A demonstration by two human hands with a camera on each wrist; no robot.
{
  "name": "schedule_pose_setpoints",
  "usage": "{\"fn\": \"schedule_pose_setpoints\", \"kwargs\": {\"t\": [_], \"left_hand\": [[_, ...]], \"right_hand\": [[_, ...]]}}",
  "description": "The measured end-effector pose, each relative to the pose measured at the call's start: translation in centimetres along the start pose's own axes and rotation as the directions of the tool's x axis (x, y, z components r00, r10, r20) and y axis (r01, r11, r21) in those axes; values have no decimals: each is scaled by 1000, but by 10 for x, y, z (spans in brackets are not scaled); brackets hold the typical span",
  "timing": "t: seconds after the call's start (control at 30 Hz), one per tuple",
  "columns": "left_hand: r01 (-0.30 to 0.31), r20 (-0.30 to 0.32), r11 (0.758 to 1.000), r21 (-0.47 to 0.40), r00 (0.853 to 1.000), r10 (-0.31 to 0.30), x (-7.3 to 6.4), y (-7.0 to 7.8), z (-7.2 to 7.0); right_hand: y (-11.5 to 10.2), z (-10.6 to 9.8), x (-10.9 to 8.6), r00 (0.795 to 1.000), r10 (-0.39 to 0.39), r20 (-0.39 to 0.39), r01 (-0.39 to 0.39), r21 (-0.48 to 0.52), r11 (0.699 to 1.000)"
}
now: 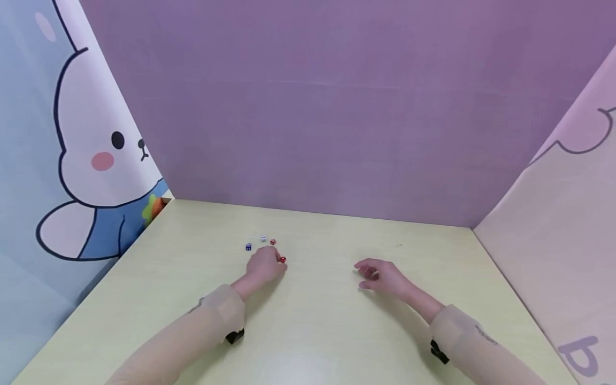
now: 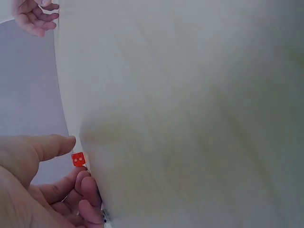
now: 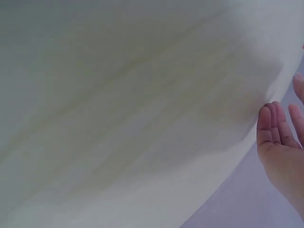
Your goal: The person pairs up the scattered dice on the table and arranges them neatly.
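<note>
My left hand (image 1: 267, 264) is over the table's left-middle area, its thumb and index fingertips around a small red die (image 2: 78, 159). The left wrist view shows two white pips on one face of that die and the other fingers curled beneath. Just beyond this hand lie a dark blue die (image 1: 248, 247), a white die (image 1: 263, 239) and another red die (image 1: 272, 242). On the right, my right hand (image 1: 385, 277) hovers low over the table with fingers loosely bent and nothing in them. The right wrist view shows part of its fingers (image 3: 273, 126).
The pale wooden table (image 1: 327, 321) ends at a purple backdrop (image 1: 337, 133). A cartoon-printed cloth (image 1: 96, 133) hangs on the left, and a pale printed cloth (image 1: 568, 224) stands along the right edge. A faint small mark (image 1: 399, 245) shows on the tabletop.
</note>
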State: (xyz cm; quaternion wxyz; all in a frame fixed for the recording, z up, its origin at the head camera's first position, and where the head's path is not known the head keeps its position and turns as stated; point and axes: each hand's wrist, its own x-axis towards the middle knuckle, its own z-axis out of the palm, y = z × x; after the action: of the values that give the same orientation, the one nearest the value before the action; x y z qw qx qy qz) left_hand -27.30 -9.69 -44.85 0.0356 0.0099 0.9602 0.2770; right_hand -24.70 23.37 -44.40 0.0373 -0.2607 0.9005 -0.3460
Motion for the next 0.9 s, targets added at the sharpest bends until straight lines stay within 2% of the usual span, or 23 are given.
{"fn": "schedule_pose_setpoints", "kwargs": {"t": [0.1,0.23,0.47,0.9], "left_hand": [[18,5,1000,12,1000,-18,1,5,2],[6,2,1000,23,1000,-6,1,11,5],[-67,-13,998,12,998,67,0,24,13],[-195,54,978,-78,978,199,-5,57,40]], "right_hand": [[1,1,1,1000,26,6,-26,-4,1000],[2,4,2,999,43,22,-43,11,999],[1,6,3,997,75,21,-76,38,996],[4,14,2,996,90,-24,-89,42,995]]}}
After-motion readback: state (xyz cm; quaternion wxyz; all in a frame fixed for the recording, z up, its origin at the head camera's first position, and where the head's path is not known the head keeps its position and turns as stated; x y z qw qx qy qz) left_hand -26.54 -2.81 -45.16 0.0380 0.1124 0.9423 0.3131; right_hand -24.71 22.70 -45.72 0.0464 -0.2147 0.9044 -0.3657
